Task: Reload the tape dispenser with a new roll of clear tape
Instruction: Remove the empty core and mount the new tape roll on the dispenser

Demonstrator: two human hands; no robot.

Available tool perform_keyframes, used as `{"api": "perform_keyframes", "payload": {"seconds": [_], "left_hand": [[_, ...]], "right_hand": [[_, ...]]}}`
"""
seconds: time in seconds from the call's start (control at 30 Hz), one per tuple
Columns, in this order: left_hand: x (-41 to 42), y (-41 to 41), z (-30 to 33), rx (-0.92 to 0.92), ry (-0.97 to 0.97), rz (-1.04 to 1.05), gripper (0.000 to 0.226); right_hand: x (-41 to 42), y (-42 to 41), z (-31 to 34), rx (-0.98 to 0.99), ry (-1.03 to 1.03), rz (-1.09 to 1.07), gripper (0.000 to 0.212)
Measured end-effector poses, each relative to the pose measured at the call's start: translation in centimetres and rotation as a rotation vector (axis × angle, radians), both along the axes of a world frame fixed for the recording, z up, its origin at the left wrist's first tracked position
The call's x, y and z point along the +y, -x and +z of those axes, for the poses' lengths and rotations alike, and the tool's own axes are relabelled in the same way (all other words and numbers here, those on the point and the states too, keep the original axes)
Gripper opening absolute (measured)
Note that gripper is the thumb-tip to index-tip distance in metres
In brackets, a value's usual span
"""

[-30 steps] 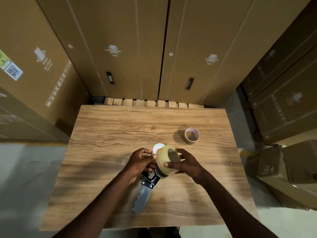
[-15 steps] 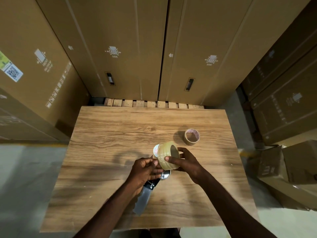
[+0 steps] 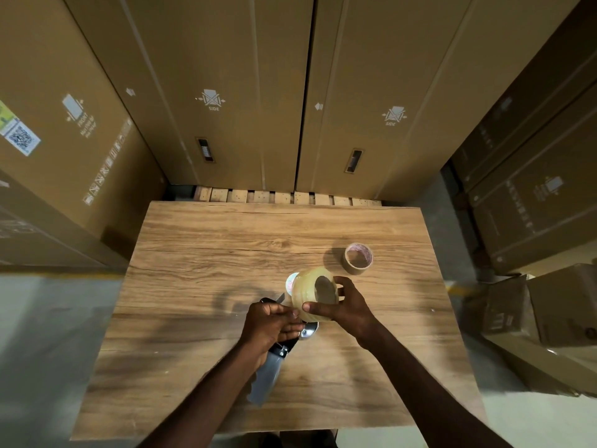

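A full roll of clear tape (image 3: 309,286) stands on edge above the middle of the wooden table (image 3: 200,260), its hole facing right. My right hand (image 3: 347,307) grips it, thumb on the near side and fingers round the rim. My left hand (image 3: 273,324) clasps the body of the tape dispenser (image 3: 268,373), whose grey handle points toward me. The dispenser's round hub end (image 3: 290,281) shows just behind the roll, and a shiny metal part sits under it. Whether the roll sits on the hub is hidden.
An empty cardboard tape core (image 3: 358,257) lies on the table to the right of the roll. Tall cardboard cartons (image 3: 226,101) stand behind and to the left. More boxes (image 3: 542,305) are stacked on the floor at the right.
My left hand slid down from the hub to the dispenser body. The roll, in my right hand, moved slightly away from me and turned so its hole faces more to the right.
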State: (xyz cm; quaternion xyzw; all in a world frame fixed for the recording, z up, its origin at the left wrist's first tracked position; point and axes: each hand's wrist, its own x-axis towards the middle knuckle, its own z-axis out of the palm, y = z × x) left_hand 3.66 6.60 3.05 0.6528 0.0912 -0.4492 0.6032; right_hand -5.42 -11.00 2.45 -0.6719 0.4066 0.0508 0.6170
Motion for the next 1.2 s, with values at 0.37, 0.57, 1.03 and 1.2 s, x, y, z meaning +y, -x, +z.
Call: {"api": "perform_keyframes", "payload": {"seconds": [0.37,0.57,1.03,1.2], "left_hand": [[0.4,-0.6,-0.1,0.143,-0.043,-0.1,0.023],[0.9,-0.7,-0.9,0.502,0.032,0.026,0.014],[1.3,-2.5,-2.4,0.513,-0.174,-0.096,0.018],[1.7,-3.3,-3.1,0.528,-0.154,-0.03,0.023]], "right_hand": [[1.1,0.5,0.3,0.014,0.16,0.037,0.104],[2.4,1.1,-0.7,0.029,0.368,0.148,0.098],[4.4,1.5,-4.2,-0.051,0.619,0.284,0.118],[3.5,1.6,-3.2,-0.138,0.295,0.111,0.076]]}}
